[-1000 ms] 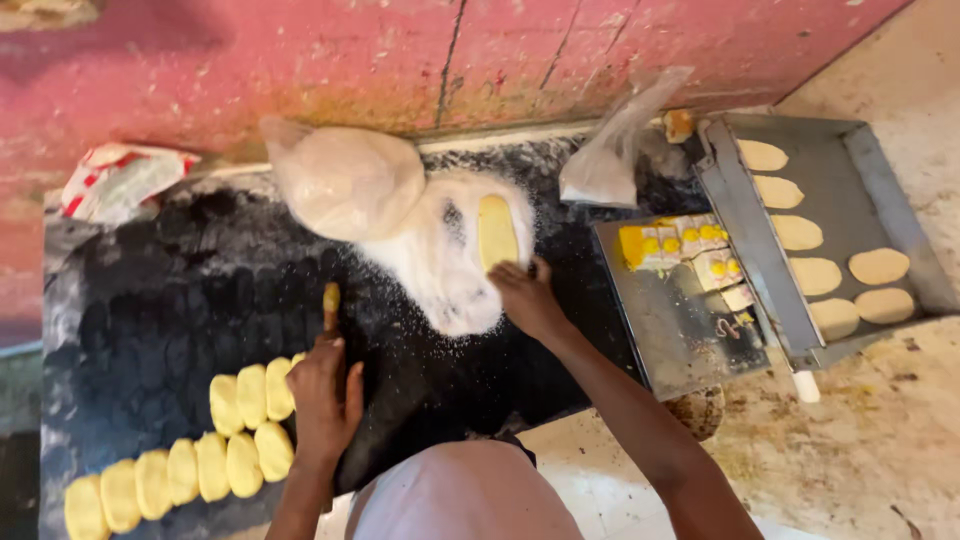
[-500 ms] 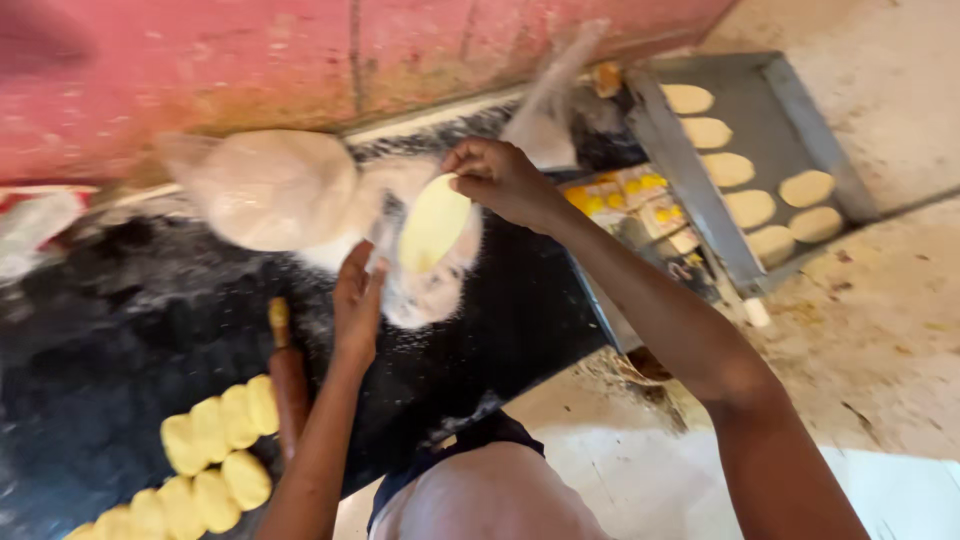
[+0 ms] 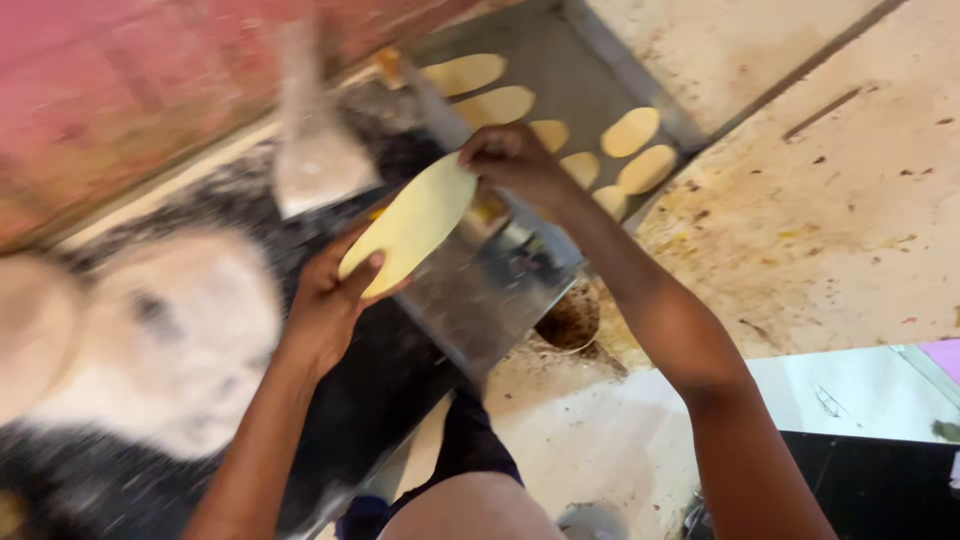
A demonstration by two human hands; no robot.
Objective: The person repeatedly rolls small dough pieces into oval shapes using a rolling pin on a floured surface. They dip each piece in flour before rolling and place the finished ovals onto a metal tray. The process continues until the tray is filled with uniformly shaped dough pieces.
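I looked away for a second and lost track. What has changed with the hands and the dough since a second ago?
The flat oval dough piece left the floured patch: the right hand lifted it, and the left hand let go of the rolling pin to support it. Both now hold it in the air, nearer the metal tray. The ovals on the tray stayed put.

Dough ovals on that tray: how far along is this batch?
Done: about seven flat dough ovals lie on the metal tray. In hand: both hands, left hand and right hand, hold a stretched dough piece above the floured board. Left: this piece is not yet on the tray, which has bare space.
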